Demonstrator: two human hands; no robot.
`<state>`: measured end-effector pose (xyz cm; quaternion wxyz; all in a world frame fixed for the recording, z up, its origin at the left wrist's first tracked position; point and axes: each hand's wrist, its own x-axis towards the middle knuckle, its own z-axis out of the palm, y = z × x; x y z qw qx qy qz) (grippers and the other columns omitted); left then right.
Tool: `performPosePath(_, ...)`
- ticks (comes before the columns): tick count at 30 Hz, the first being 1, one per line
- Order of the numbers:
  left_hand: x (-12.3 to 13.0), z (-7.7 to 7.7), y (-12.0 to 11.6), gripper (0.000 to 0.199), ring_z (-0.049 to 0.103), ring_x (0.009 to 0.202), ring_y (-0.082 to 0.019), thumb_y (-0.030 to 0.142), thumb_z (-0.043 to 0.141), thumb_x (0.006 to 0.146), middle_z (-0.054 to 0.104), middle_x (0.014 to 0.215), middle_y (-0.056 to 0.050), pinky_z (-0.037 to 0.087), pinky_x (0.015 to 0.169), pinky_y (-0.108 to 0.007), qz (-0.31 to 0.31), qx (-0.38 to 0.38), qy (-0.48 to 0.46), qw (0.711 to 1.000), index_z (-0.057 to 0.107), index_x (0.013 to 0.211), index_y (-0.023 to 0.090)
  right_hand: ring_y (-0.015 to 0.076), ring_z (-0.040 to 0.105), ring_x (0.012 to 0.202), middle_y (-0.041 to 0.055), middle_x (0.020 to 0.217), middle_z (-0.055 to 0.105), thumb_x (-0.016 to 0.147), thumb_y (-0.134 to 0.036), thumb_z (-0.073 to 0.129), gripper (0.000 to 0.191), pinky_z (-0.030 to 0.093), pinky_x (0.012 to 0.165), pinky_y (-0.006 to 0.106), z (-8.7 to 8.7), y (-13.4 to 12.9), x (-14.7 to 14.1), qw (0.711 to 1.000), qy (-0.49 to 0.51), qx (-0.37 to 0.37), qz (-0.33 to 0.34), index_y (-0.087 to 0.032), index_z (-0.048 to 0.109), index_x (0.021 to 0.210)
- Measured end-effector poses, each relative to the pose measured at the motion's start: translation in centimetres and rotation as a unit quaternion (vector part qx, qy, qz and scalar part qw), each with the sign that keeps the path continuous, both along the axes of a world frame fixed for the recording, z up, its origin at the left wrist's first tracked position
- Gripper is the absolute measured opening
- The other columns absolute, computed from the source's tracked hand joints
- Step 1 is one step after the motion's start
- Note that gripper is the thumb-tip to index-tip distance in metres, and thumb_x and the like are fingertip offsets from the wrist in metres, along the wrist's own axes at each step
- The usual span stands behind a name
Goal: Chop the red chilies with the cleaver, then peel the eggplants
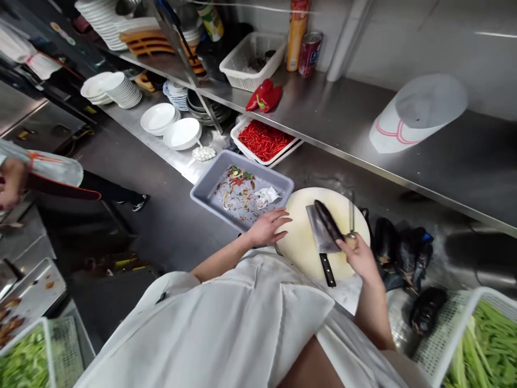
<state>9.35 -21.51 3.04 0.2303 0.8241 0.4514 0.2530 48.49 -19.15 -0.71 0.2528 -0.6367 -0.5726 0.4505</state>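
A long dark eggplant [328, 218] lies at a slant over the blade of a cleaver [322, 231] on the round, pale cutting board [299, 215]. My right hand [358, 256] has its fingers closed at the eggplant's lower end, beside an upright metal tool [352, 215] at the board's right side. The cleaver's black handle points toward me. My left hand [269, 226] is at the board's left edge, fingers spread, holding nothing. Next to it is a grey-purple tub [205, 188] with vegetable scraps and crumpled white paper.
More eggplants [385, 242] lie right of the board. A basket of green vegetables [464, 334] is at the lower right. Red chillies [264, 141] fill a tray under the steel shelf [335, 113]. White bowls [181, 133] stand upper left. Another person's arm [14, 180] shows at far left.
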Motion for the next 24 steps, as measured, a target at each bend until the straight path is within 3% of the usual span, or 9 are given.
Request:
performPosePath(2,-0.1,0.3,0.9,0.053,0.040,0.165,-0.032,0.045,0.064,0.106,0.057,0.164,-0.015,0.031,0.139,-0.056,-0.053,0.015,0.030,0.998,0.063,0.154,0.025,0.0308,0.071,0.082,0.0089,0.093,0.074,0.083,-0.070,0.080,0.049,0.060,0.080,0.048,1.6,-0.9,-6.0,0.994,0.090,-0.015,0.066,-0.029,0.062,0.104)
performPosePath(5,-2.8,1.0,2.0,0.052,0.050,0.156,-0.034,0.050,0.063,0.106,0.064,0.155,-0.015,0.024,0.140,-0.058,-0.073,-0.005,0.064,0.995,0.066,0.153,0.027,0.0276,0.073,0.082,0.0053,0.091,0.073,0.084,-0.074,0.079,0.056,0.061,0.077,0.041,3.3,-0.8,-14.2,0.978,0.161,-0.042,0.130,-0.027,0.058,0.104)
performPosePath(7,-6.4,1.1,2.2,0.053,0.058,0.147,-0.036,0.055,0.061,0.107,0.069,0.145,-0.017,0.034,0.134,-0.055,-0.035,-0.049,0.068,0.996,0.067,0.152,0.027,0.0248,0.071,0.078,0.0043,0.088,0.073,0.089,-0.075,0.075,0.054,0.059,0.075,0.038,3.8,-0.3,-18.7,0.976,0.174,-0.030,0.126,-0.027,0.055,0.103)
performPosePath(10,-13.2,0.4,2.2,0.056,0.068,0.130,-0.034,0.059,0.054,0.109,0.073,0.136,-0.017,0.052,0.115,-0.048,0.087,-0.152,0.020,0.984,0.062,0.153,0.024,0.0212,0.067,0.075,0.0047,0.091,0.074,0.094,-0.070,0.071,0.048,0.058,0.073,0.036,3.4,0.3,-24.4,0.982,0.181,0.016,0.048,-0.027,0.053,0.104)
performPosePath(13,-19.6,-1.1,2.5,0.048,0.075,0.108,-0.028,0.055,0.044,0.113,0.078,0.119,-0.013,0.059,0.098,-0.042,0.193,-0.273,-0.072,0.940,0.062,0.143,0.022,0.0174,0.058,0.062,-0.0007,0.080,0.065,0.092,-0.064,0.069,0.041,0.054,0.061,0.032,2.1,-0.3,-29.5,0.985,0.171,-0.017,-0.011,-0.028,0.051,0.104)
performPosePath(15,-22.9,-2.0,3.1,0.044,0.077,0.096,-0.024,0.053,0.040,0.114,0.080,0.112,-0.010,0.060,0.089,-0.038,0.210,-0.343,-0.131,0.906,0.062,0.138,0.023,0.0159,0.051,0.053,-0.0043,0.070,0.056,0.091,-0.063,0.067,0.041,0.047,0.050,0.030,1.3,-1.4,-32.7,0.987,0.147,-0.064,-0.032,-0.029,0.051,0.104)
performPosePath(19,-26.3,-2.5,4.8,0.042,0.076,0.080,-0.021,0.054,0.046,0.112,0.081,0.104,-0.009,0.059,0.076,-0.034,0.176,-0.429,-0.188,0.866,0.062,0.134,0.022,0.0170,0.051,0.048,-0.0048,0.065,0.055,0.092,-0.071,0.064,0.045,0.045,0.045,0.031,0.8,-3.1,-38.1,0.988,0.107,-0.104,-0.023,-0.029,0.052,0.104)
performPosePath(24,-27.2,-1.7,6.6,0.051,0.072,0.071,-0.020,0.068,0.053,0.107,0.081,0.089,-0.008,0.054,0.072,-0.032,0.072,-0.413,-0.117,0.900,0.071,0.106,0.020,0.0191,0.057,0.048,-0.0036,0.058,0.057,0.093,-0.075,0.066,0.048,0.046,0.050,0.032,1.6,-2.5,-41.5,0.994,0.050,-0.093,0.030,-0.028,0.054,0.093)
